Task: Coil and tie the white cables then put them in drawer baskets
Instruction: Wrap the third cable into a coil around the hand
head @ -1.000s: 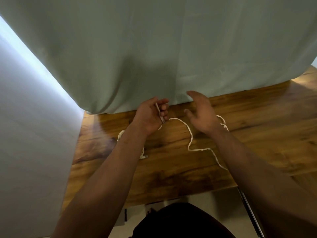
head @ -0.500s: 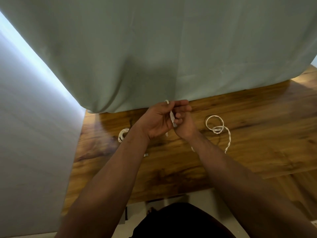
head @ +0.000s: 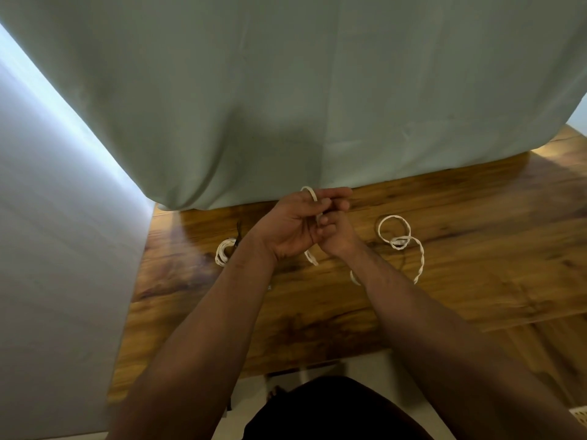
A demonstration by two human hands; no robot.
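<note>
My left hand (head: 290,225) and my right hand (head: 336,235) meet above the wooden table (head: 476,281), both pinching a white braided cable (head: 309,193). A small loop of it arches over my left fingers and a short piece hangs below my left palm. The cable runs on under my right forearm to a loose ring (head: 394,231) lying on the table to the right. A second white cable, coiled into a small bundle (head: 224,252), lies left of my left wrist with a dark tie beside it.
A pale green curtain (head: 286,106) hangs over the table's far edge just behind my hands. A light wall (head: 47,249) bounds the table on the left. The table's near edge lies under my forearms. No drawer basket is in view.
My right hand, open and apart a second ago, has closed in on my left and taken the cable. The cable, loose before, now forms a ring on the right.
</note>
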